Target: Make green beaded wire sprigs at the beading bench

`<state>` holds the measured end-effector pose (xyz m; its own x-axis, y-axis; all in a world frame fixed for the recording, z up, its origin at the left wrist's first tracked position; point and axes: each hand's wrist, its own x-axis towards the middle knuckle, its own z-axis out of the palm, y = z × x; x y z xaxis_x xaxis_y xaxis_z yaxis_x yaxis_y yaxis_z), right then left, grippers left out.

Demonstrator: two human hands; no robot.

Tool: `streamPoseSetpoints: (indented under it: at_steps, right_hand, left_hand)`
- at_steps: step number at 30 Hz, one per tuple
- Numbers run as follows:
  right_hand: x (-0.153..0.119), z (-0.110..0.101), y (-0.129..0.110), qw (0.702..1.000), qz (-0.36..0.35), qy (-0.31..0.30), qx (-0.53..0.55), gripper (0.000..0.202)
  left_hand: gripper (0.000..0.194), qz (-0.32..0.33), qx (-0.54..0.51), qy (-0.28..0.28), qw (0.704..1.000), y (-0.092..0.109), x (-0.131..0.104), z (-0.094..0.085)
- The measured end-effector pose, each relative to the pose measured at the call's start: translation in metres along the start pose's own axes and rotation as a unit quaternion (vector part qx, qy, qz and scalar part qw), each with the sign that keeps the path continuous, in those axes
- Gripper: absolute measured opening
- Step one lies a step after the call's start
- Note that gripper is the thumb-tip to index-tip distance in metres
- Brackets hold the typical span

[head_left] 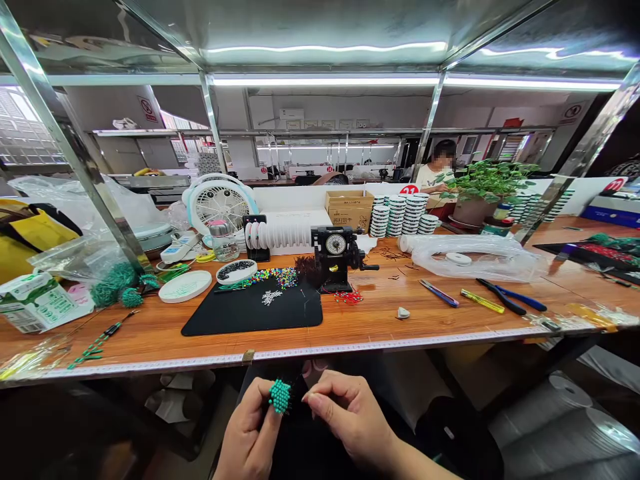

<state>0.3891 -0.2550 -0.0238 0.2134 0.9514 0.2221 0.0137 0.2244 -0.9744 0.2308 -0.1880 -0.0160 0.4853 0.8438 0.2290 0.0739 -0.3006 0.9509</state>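
Observation:
My left hand (251,427) is closed around a small rounded cluster of green beads (280,396), pinched between thumb and fingers below the table edge. Dark thin strands stick out from the cluster's right side. Just to the right, my right hand (350,412) is closed in a pinch, thumb against fingertips, apart from the cluster. Whatever lies in that pinch is too fine to make out. On the table ahead is a black mat (255,313) with white beads (271,297) and multicoloured beads (285,276).
A black hand-cranked machine (336,250) stands behind the mat, beside a row of white spools (277,235). Pliers (503,297), a yellow-handled tool (481,301) and tweezers (439,293) lie at the right. A measuring tape (320,350) runs along the table's front edge.

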Motion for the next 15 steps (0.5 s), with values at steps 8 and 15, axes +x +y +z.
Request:
streamPoseSetpoints:
  at_steps: [8, 15]
  right_hand:
    - [-0.002, 0.003, -0.007, 0.997, 0.059, -0.014, -0.051, 0.011]
    - [-0.003, 0.002, -0.002, 0.995, 0.085, -0.019, -0.044, 0.022]
  left_hand:
    - [0.017, 0.025, 0.023, -0.09, 0.995, -0.004, 0.005, -0.005]
    - [0.026, -0.115, 0.02, -0.074, 0.99, -0.001, 0.013, -0.003]
